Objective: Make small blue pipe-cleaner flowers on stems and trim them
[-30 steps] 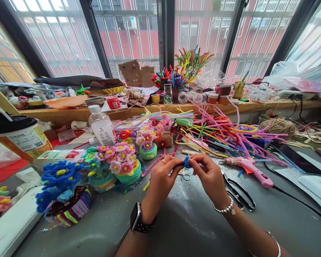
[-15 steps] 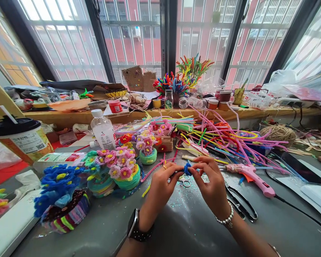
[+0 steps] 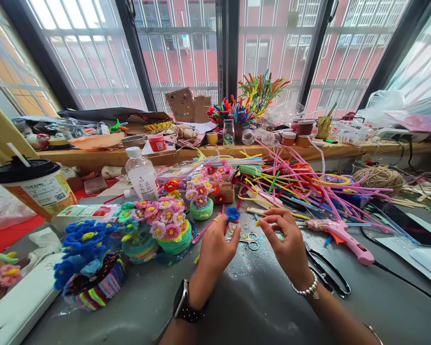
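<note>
My left hand [image 3: 218, 247] pinches a small blue fuzzy flower [image 3: 232, 214], which sticks up above the fingertips. A short distance to its right, my right hand [image 3: 282, 239] has thumb and forefinger together on a small yellow piece [image 3: 257, 223], likely fuzzy stem. The two hands are apart. Between them small scissors [image 3: 252, 241] lie on the grey table amid scattered glitter. To the left stand a striped pot [image 3: 95, 282] of blue flowers [image 3: 86, 239] and a green-wrapped pot [image 3: 177, 239] of pink flowers [image 3: 165, 215].
A pink glue gun [image 3: 341, 238] and a black-handled tool [image 3: 328, 273] lie right of my right hand. Behind spreads a tangle of pipe cleaners [image 3: 309, 179]. At left are a drink cup [image 3: 43, 191] and a plastic bottle [image 3: 141, 175]. A twine ball [image 3: 379, 179] sits far right.
My hands have drawn apart from a shared hold on the blue piece. The blue flower stays with my left hand, while a yellow bit now shows at my right fingertips.
</note>
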A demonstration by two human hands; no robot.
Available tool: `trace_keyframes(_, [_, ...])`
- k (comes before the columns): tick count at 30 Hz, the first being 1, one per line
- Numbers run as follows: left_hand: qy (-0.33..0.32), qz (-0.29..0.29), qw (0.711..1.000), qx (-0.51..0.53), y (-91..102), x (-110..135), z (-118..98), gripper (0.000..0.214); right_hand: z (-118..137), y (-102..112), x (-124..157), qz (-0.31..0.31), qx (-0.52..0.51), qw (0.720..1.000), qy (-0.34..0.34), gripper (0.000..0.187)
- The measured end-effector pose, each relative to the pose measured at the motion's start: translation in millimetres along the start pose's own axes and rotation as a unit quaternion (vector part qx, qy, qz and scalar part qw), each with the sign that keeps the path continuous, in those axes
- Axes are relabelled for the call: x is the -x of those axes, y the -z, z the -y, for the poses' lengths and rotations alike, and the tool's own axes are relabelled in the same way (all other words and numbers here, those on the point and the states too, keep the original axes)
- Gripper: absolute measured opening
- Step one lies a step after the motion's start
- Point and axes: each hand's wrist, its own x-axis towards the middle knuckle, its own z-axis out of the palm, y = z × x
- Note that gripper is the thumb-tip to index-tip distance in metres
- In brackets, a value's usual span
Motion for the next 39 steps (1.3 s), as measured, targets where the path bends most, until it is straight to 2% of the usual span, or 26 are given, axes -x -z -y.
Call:
trace_keyframes(3, [0.015, -0.012, 1.0, 0.016, 3.6, 0, -2, 0.024, 1, -4, 2, 0.031, -0.039, 0.998, -0.031, 0.018])
trace_keyframes(9, [-0.035, 0.049, 0.995, 0.082, 2.3, 1, -4, 0.027, 4, -11, 8, 0.099, -0.118, 0.984, -0.087, 0.022])
trace_keyframes(15, [-0.025, 0.073, 0.991, 0.113, -1.9, -1, 2, 0.026, 0, -13, 4, 0.104, -0.124, 0.978, -0.128, 0.023])
trace_keyframes(19, [-0.035, 0.066, 0.993, 0.091, -2.1, -3, 3, 0.023, -1, -12, 3, 0.119, -0.114, 0.978, -0.126, 0.024])
trace_keyframes(26, [-0.041, 0.051, 0.997, 0.031, -2.0, -4, 5, 0.02, -6, -3, -7, 0.185, -0.057, 0.978, -0.083, 0.017])
trace_keyframes(28, [-0.035, 0.044, 0.998, 0.023, -2.2, -4, 6, 0.019, -8, 6, -8, 0.192, -0.018, 0.978, -0.084, 0.019])
trace_keyframes(30, [-0.027, 0.038, 0.999, 0.016, -2.6, -4, 7, 0.018, -13, 22, -6, 0.175, 0.034, 0.979, -0.095, 0.023])
trace_keyframes(34, [-0.014, 0.039, 0.999, -0.009, -3.5, -5, 9, 0.018, -38, 71, 0, 0.104, 0.195, 0.97, -0.096, 0.027])
trace_keyframes(35, [-0.012, 0.039, 0.999, -0.014, -3.7, -5, 9, 0.019, -48, 86, 1, 0.075, 0.258, 0.958, -0.095, 0.027])
trace_keyframes(37, [-0.007, 0.038, 0.999, -0.021, -4.0, -6, 10, 0.02, -67, 113, 4, 0.031, 0.394, 0.911, -0.115, 0.029])
trace_keyframes(39, [-0.003, 0.042, 0.999, -0.026, -4.1, -6, 10, 0.02, -83, 133, 6, 0.035, 0.467, 0.875, -0.123, 0.03])
